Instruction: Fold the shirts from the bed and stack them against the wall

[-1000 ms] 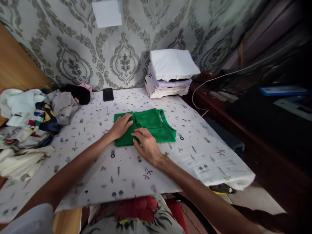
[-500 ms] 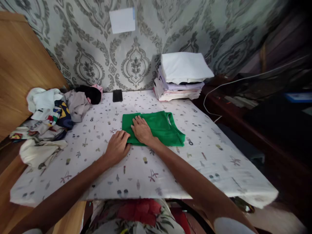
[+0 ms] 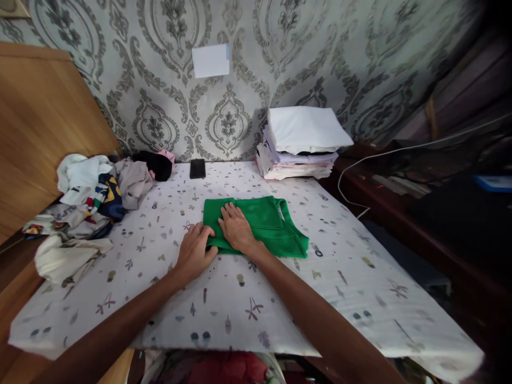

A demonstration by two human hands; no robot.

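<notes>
A green garment (image 3: 264, 218), partly folded, lies on the patterned white cloth of the table (image 3: 240, 309), with its neckline toward the right. My right hand (image 3: 237, 228) rests flat on the garment's left half, fingers stretched out. At the garment's lower left edge is my left hand (image 3: 196, 249), its fingertips and thumb on the green fabric with the edge between them.
Loose clothes (image 3: 92, 186) are heaped at the left beside a wooden panel (image 3: 48, 128). A black phone-like object (image 3: 197, 168) lies near the wall. Folded clothes (image 3: 304, 133) are stacked at the back right, with a white cable (image 3: 384, 154) beyond.
The view has tilted up, so everything sits lower in the picture. The thumb and fingers of my left hand are farther apart at the garment's edge. My right hand stays on the fabric.
</notes>
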